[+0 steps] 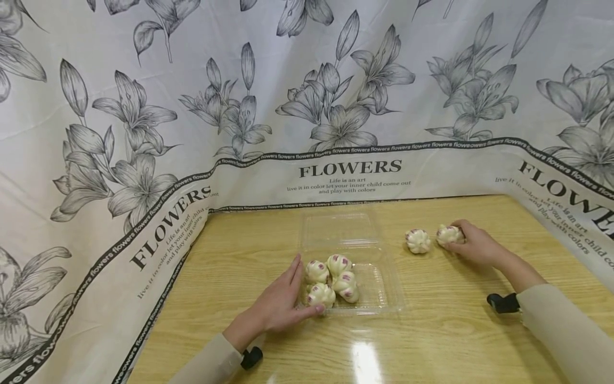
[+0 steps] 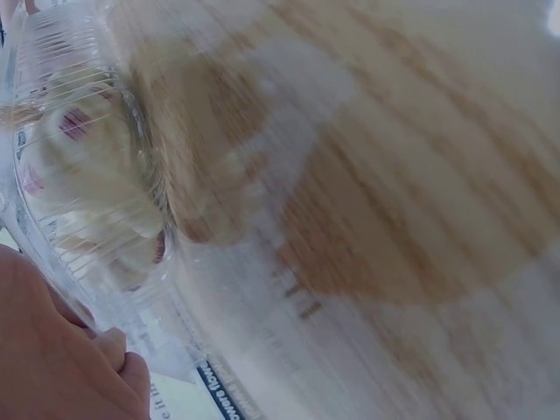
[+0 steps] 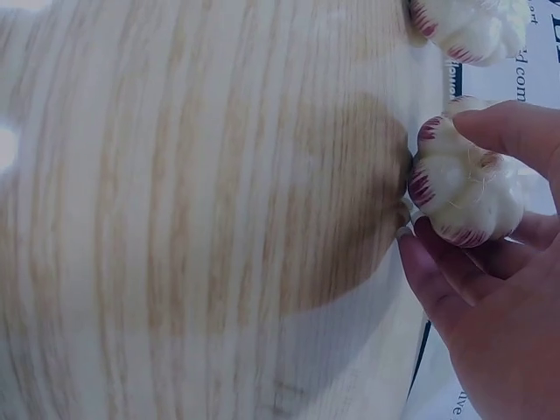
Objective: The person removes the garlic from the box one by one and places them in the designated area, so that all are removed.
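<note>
A clear plastic clamshell box (image 1: 376,282) lies open on the wooden table, several garlic bulbs (image 1: 346,286) with purple streaks grouped in its left half. My left hand (image 1: 278,305) holds the box at its near left corner, fingers along the left side and thumb at the front edge. In the left wrist view, bent fingers (image 2: 112,350) show against the box wall. Right of the box, my right hand (image 1: 481,248) grips a garlic bulb (image 3: 468,179) between thumb and fingers, at the table surface. Another garlic bulb (image 1: 418,241) sits just left of it, apart from the hand.
The box's transparent lid (image 1: 340,228) lies folded back behind its base. A flower-printed cloth (image 1: 350,178) hangs along the table's back and sides. Black wrist straps or mounts (image 1: 502,303) show at both wrists.
</note>
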`<state>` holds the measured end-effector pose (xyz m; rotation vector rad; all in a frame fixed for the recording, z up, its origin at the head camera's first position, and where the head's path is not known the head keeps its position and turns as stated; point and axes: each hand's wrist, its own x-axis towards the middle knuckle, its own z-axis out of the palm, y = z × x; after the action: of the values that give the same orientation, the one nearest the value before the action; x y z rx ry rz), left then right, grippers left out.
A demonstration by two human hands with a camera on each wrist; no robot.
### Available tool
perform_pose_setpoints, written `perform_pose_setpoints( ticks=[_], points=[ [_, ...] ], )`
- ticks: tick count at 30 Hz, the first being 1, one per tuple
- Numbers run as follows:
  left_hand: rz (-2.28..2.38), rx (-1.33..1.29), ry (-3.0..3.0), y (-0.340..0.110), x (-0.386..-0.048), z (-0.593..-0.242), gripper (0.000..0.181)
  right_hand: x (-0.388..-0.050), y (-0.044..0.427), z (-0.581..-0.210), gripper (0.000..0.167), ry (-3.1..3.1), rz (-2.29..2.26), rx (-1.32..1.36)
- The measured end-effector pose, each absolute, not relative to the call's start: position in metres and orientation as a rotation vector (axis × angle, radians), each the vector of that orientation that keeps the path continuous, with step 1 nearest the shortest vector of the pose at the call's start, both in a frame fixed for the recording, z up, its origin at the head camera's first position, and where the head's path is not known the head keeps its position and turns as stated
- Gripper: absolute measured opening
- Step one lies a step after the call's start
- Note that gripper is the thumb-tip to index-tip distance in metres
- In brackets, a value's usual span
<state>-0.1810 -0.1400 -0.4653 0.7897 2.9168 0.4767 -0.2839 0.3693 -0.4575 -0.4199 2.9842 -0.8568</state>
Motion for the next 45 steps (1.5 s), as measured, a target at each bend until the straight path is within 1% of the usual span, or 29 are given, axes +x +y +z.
perform_pose_setpoints(
  ticks=[8,16,29,38,45],
  points=[
    [0.484,0.787,2.910,-0.140,-0.180,-0.467,0.119,-0.282,0.368,-0.456,0.065,2.932,-0.889,-0.413],
    [0.485,0.796,2.915,-0.140,-0.182,-0.467,0.119,-0.277,0.368,-0.450,0.076,2.907,-0.881,-0.411],
    [0.468,0.794,2.917,-0.141,-0.181,-0.468,0.119,-0.265,0.378,-0.447,0.088,2.906,-0.893,-0.406],
    [0.469,0.789,2.915,-0.140,-0.182,-0.467,0.119,-0.249,0.379,-0.431,0.086,2.991,-0.848,-0.517],
    [0.462,0.790,2.919,-0.140,-0.182,-0.467,0.120,-0.240,0.361,-0.416,0.076,3.069,-0.829,-0.627]
  ],
)
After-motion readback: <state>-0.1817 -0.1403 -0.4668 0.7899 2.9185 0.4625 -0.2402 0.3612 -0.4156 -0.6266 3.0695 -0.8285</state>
